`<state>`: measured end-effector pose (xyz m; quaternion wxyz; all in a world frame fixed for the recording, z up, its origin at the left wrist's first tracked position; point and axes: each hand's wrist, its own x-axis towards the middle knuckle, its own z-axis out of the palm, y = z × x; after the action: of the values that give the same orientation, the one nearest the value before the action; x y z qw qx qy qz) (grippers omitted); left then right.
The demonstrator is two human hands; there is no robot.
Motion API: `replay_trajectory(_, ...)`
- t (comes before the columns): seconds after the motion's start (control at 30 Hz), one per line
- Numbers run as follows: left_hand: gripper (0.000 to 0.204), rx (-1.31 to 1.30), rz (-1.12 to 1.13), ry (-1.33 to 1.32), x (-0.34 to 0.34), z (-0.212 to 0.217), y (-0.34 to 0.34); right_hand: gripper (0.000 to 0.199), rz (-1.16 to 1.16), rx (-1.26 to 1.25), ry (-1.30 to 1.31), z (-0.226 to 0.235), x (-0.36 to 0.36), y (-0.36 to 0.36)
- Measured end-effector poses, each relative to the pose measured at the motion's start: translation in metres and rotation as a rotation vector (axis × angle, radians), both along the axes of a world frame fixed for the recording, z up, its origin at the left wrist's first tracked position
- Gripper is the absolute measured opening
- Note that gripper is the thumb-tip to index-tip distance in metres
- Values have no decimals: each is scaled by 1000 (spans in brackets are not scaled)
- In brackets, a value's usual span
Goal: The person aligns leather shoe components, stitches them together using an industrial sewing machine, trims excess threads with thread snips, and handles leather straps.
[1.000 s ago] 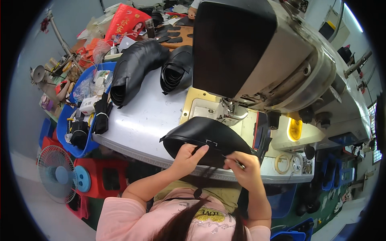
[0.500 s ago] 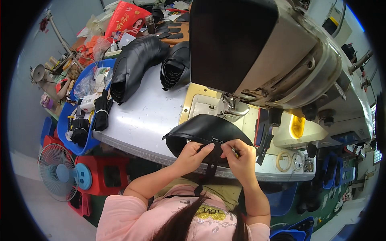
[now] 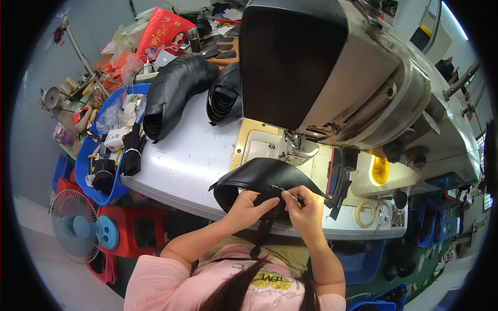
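Observation:
Both hands are at a curved black leather-like piece [image 3: 270,172] on the near edge of the sewing table, just in front of the sewing machine's presser foot [image 3: 298,145]. My left hand [image 3: 251,207] grips its near edge, thumb on the outside and fingers partly hidden behind the material. My right hand [image 3: 305,205] is closed in a pinch at the same edge, beside a small pale mark or fitting. Something small and yellowish shows between the right fingers, too small to name. Dark straps stick out at the piece's right end.
The sewing machine [image 3: 332,78] looms over the table's right half. Stacked, curled black pieces [image 3: 174,98] lie at the back left. A blue basket [image 3: 106,192] with an umbrella stands left, above a fan [image 3: 80,225] and red stool [image 3: 132,228].
The black piece's near edge and my hands sit slightly lower. My right fingers have shifted a little left, closer to the pale mark on the edge.

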<state>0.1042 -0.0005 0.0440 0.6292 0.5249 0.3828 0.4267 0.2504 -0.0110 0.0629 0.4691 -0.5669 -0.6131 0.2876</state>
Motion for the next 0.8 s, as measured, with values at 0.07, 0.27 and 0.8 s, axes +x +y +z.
replay_trajectory(0.07, 21, 3, 1, 34, 0, 1, 0, 11, -12, 40, -13, -1, 0, -1)
replay_trajectory(0.27, 19, 7, 15, 111, -5, 5, 6, 13, -12, 14, -28, -1, 4, -3)
replay_trajectory(0.8, 17, 74, -239, 247, -24, 34, 41, 52, 185, -486, 307, 29, 20, 38)
